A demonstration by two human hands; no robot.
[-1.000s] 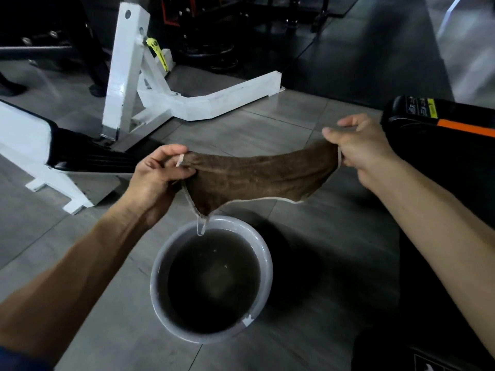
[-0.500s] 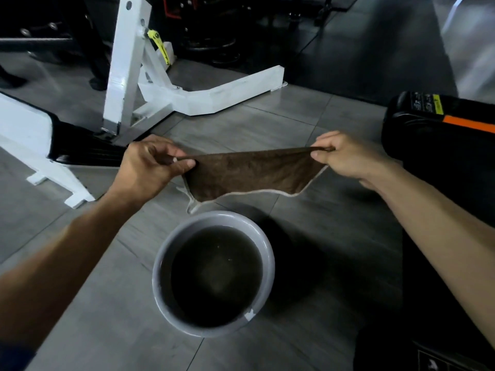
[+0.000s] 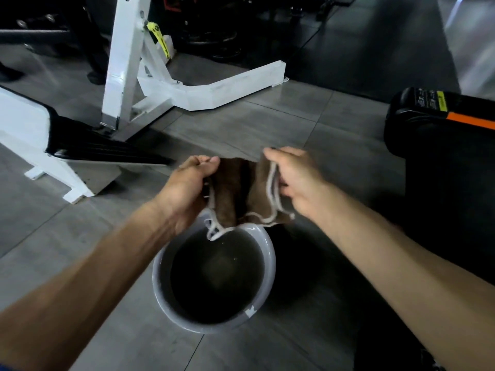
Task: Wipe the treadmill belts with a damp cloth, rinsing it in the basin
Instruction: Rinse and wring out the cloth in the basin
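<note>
Two bare hands hold one brown terry cloth with a pale stitched edge (image 3: 235, 191) above a round grey plastic basin (image 3: 267, 266) that stands on the grey tiled floor (image 3: 241, 124). The left hand (image 3: 187, 183) grips the cloth's left part, its fingers (image 3: 198, 163) curled and the thumb pressed over the top edge. The right hand (image 3: 294, 178) grips the right part, fingers curled round a fold with the pale hem running down past its palm. The hands are near each other, so the cloth hangs bunched in folds between them, and its lower hem dangles over the basin's far rim. The basin holds dark, murky water, and a small pale mark sits on its near rim. At the right edge lies the black treadmill (image 3: 439, 145) with an orange stripe and a yellow label on its end cap. To the left, well apart from the basin, stands a white steel exercise frame (image 3: 214, 92) with a black ribbed footplate (image 3: 101, 151).
</note>
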